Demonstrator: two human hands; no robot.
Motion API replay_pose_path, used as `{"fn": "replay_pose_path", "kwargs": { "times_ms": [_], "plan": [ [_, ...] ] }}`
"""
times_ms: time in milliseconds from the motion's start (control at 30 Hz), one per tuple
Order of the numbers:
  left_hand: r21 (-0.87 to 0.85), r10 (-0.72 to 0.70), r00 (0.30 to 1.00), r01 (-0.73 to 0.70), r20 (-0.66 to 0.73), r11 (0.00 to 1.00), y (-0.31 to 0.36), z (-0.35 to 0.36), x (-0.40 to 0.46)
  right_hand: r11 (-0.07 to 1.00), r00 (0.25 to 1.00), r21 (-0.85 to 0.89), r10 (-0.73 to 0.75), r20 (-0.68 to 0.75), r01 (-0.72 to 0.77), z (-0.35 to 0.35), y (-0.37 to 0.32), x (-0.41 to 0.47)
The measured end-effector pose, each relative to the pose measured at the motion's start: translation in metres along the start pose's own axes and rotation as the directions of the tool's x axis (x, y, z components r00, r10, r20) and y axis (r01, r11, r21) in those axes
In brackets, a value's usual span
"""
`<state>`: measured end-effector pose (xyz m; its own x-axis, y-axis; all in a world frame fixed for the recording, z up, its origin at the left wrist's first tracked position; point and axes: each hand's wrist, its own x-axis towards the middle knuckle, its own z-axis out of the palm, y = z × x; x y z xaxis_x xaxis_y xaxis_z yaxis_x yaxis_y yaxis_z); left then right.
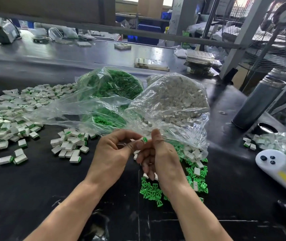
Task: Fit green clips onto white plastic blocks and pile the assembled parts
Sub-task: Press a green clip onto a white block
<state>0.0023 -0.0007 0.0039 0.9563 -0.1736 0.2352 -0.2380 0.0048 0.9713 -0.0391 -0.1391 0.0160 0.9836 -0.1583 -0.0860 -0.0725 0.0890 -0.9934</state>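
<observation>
While both hands are meeting just in front of the clear bags, the left hand (111, 153) is pinching a white block with a green clip (144, 140) in its grip, and the right hand (157, 157) is curling its fingers beside it, thumb up; what that grip is holding is unclear. Behind the block, a bag of green clips (111, 84) and a bag of white blocks (178, 98) are spilling plastic film toward the hands. Left of the block, assembled parts (13, 110) are piling on the black tabletop (51, 188); loose green clips (156, 190) are lying under the right wrist.
</observation>
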Motion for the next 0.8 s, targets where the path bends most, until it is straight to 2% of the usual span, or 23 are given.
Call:
{"fn": "replay_pose_path", "kwargs": {
  "times_ms": [67,200,300,400,533,667,800],
  "plan": [
    [0.0,0.007,0.999,-0.007,0.053,1.0,-0.002,0.002,-0.001,0.999,1.0,-0.032,0.029,0.001,-0.029,0.004,0.002,-0.001],
    [-0.133,-0.011,0.989,0.031,0.147,0.991,0.002,0.009,-0.008,0.999,0.998,-0.017,0.038,-0.058,-0.039,0.01,0.005,0.002],
    [-0.149,-0.012,0.988,0.035,0.155,0.988,0.005,0.013,-0.01,0.993,0.999,0.11,0.033,-0.025,-0.03,0.009,0.004,0.001],
    [-0.154,-0.007,0.989,0.03,0.15,0.988,0.004,0.015,-0.009,0.986,0.999,0.164,0.031,-0.004,-0.03,0.009,0.005,0.002],
    [-0.168,-0.016,0.991,0.039,0.133,0.985,0.001,0.014,-0.007,0.99,0.998,0.132,0.047,-0.039,-0.042,0.009,0.007,0.006],
    [-0.104,-0.024,0.994,0.034,0.102,0.994,-0.003,0.014,-0.004,0.994,0.997,0.105,0.023,-0.07,-0.016,0.009,0.009,0.008],
    [-0.081,-0.016,0.995,0.024,0.099,0.996,-0.004,0.016,-0.003,0.999,0.99,0.022,-0.045,-0.134,0.049,0.011,0.016,0.014]
  ]
}}
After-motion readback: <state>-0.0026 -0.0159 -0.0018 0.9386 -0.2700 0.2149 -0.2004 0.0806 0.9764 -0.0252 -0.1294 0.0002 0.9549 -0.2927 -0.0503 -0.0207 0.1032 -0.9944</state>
